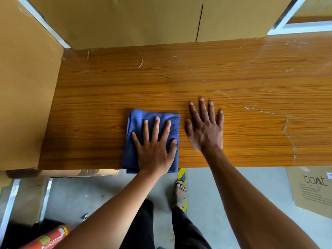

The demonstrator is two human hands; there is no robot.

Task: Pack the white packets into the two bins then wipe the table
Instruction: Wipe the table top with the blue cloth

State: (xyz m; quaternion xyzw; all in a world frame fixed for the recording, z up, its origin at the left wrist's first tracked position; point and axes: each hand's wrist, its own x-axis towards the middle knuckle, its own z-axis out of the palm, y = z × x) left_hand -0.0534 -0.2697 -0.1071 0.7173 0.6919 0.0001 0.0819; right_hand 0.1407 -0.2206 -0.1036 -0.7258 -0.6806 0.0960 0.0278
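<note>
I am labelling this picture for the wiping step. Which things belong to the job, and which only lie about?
Job: blue cloth, left hand flat on it, right hand flat on the wooden table.

Lying about: cardboard box printed "boat", red can, cardboard sheets.

Cardboard box point(312, 189) on floor; red cylinder point(48, 238).

The left hand point(155, 144) covers the middle of the blue cloth point(138, 123), whose near edge hangs past the tabletop point(233, 78) — itself cut off at the right. A cardboard box point(312, 191) marked "boAt" runs out of frame, its small print unreadable — as is the red cylinder point(48, 238) at the bottom edge.
</note>
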